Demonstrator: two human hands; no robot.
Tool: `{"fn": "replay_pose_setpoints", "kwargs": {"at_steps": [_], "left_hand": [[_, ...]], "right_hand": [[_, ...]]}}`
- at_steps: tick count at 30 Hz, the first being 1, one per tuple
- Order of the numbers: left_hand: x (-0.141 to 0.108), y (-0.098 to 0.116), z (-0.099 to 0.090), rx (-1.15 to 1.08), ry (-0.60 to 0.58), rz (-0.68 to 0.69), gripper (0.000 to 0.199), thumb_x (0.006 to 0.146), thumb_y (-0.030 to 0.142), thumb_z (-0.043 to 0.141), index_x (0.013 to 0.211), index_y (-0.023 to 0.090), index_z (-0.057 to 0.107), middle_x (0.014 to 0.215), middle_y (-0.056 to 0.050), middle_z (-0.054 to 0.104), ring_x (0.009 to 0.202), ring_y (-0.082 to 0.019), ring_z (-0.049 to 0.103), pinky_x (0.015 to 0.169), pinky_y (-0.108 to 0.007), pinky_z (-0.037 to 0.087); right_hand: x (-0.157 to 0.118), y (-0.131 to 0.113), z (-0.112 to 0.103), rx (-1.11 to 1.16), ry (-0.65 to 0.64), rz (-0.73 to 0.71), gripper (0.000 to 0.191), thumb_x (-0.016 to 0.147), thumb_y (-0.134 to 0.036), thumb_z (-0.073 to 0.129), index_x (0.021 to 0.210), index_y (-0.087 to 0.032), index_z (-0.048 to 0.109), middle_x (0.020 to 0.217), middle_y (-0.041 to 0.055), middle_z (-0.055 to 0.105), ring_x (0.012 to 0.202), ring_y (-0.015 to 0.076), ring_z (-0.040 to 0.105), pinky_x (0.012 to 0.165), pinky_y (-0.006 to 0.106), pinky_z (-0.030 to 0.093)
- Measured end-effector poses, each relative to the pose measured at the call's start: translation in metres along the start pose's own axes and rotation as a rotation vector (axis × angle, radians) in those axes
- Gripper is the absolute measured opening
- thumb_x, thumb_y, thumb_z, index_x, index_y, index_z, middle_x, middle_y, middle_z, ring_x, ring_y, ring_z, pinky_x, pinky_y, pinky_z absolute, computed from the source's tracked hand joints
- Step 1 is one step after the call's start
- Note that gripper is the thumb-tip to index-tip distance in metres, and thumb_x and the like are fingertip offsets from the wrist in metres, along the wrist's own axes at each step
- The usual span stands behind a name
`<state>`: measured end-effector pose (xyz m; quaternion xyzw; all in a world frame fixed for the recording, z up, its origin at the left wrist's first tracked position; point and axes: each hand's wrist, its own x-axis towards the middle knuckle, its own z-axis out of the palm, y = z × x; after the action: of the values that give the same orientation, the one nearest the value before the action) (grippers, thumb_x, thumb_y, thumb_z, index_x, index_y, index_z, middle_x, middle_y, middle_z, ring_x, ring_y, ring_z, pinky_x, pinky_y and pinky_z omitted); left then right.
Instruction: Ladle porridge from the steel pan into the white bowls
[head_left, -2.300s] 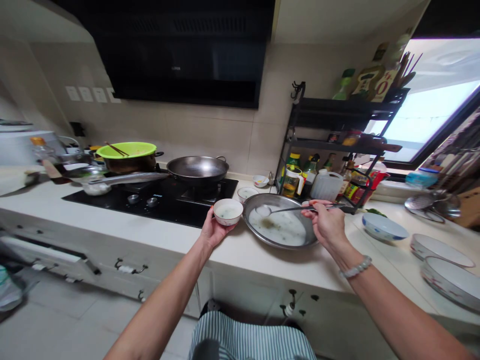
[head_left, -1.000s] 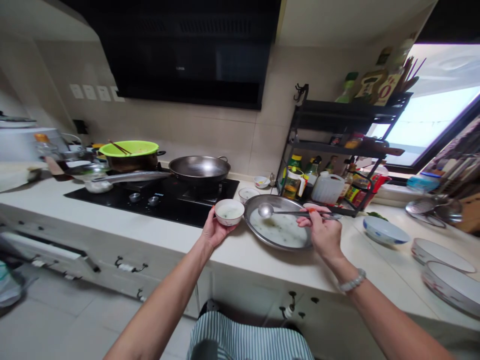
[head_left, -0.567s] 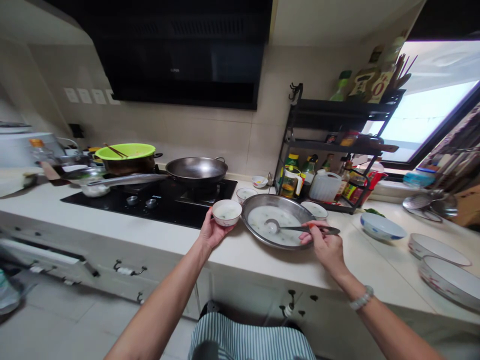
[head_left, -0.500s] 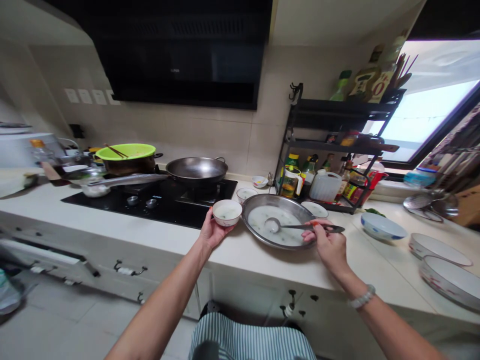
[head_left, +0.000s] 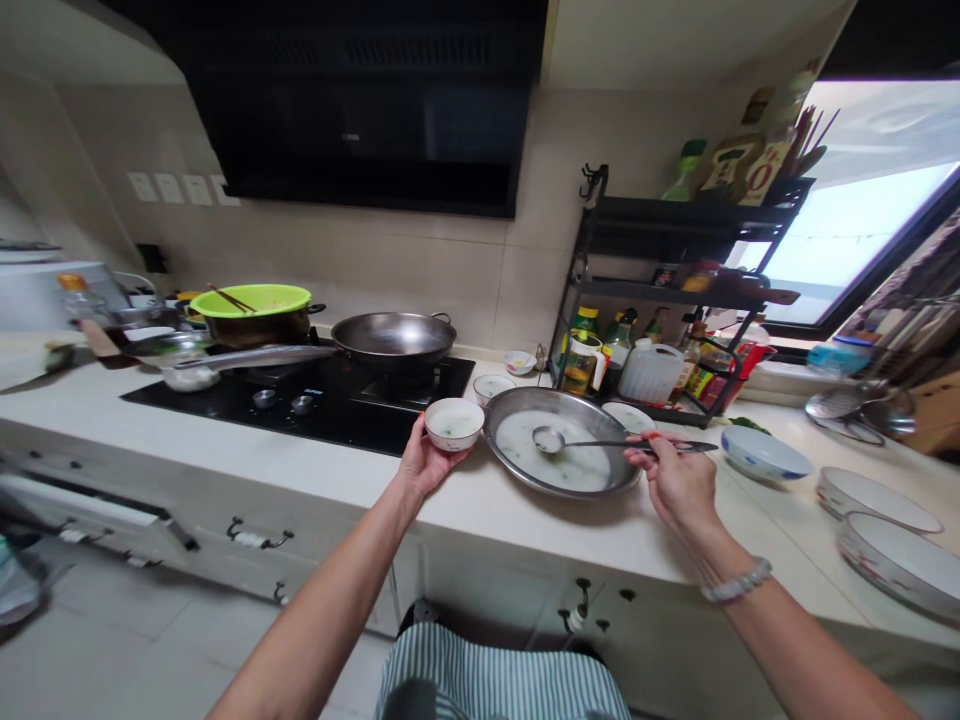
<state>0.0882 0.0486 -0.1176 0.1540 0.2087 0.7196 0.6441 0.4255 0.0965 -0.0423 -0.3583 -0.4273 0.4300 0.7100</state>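
Note:
My left hand [head_left: 429, 463] is closed around a small white bowl [head_left: 454, 432] with pale, green-flecked porridge in it, held just left of a wide metal basin [head_left: 559, 488]. Fingers of my right hand [head_left: 679, 480] grip the dark handle of a ladle [head_left: 551, 440]. The ladle's head rests over the milky porridge [head_left: 585, 465] inside the basin. Two more filled bowls stand behind: one small bowl [head_left: 493, 387] at the basin's back left, and another bowl [head_left: 630, 417] at its back right, partly hidden by the rim.
A wok [head_left: 394, 340] and a pot under a lime-green colander [head_left: 255, 300] sit on the black cooktop [head_left: 330, 420]. Behind the basin stands a black rack [head_left: 675, 295] with bottles. At right are a blue-patterned bowl [head_left: 765, 455] and two oval dishes [head_left: 900, 560].
My right hand has shifted right with the ladle's handle, and the ladle's head has risen slightly in the basin. My left hand and its bowl stay nearly still.

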Motion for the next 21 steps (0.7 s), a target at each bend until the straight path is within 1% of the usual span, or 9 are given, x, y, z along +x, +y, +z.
{"fn": "replay_pose_setpoints", "kwargs": {"at_steps": [6,12,16,21], "left_hand": [[0.0005,-0.0001,-0.0009,-0.009,0.000,0.001,0.062,0.093,0.050,0.050,0.148,0.022,0.040,0.127,-0.018,0.064,0.108,-0.033,0.066,0.085,-0.051,0.057],[-0.0014,0.0004,0.0017,-0.012,-0.012,-0.005,0.059,0.094,0.050,0.049,0.145,0.021,0.043,0.124,-0.016,0.066,0.106,-0.032,0.067,0.083,-0.049,0.058],[-0.0017,0.0003,0.0027,0.000,0.005,-0.001,0.060,0.096,0.050,0.045,0.147,0.019,0.042,0.120,-0.017,0.067,0.103,-0.033,0.068,0.080,-0.049,0.059],[-0.0013,0.0002,0.0027,-0.006,0.010,0.004,0.061,0.095,0.050,0.046,0.149,0.020,0.039,0.124,-0.018,0.066,0.103,-0.032,0.068,0.082,-0.049,0.058]], "right_hand": [[0.0025,-0.0001,-0.0008,-0.018,-0.013,0.000,0.027,0.058,-0.029,0.081,0.070,-0.015,0.061,0.061,0.0042,0.068,0.043,0.0149,0.062,0.041,0.024,0.055],[0.0024,0.0009,-0.0004,-0.005,-0.004,0.013,0.028,0.056,-0.029,0.082,0.070,-0.015,0.061,0.062,0.0051,0.069,0.044,0.0141,0.063,0.043,0.023,0.055],[0.0042,0.0043,-0.0019,-0.014,-0.008,0.010,0.029,0.058,-0.030,0.082,0.071,-0.016,0.060,0.062,0.0043,0.068,0.044,0.0145,0.062,0.043,0.024,0.055],[0.0049,0.0047,-0.0029,-0.020,-0.019,0.015,0.027,0.057,-0.028,0.081,0.071,-0.015,0.061,0.062,0.0051,0.068,0.044,0.0149,0.063,0.043,0.024,0.056]]}}
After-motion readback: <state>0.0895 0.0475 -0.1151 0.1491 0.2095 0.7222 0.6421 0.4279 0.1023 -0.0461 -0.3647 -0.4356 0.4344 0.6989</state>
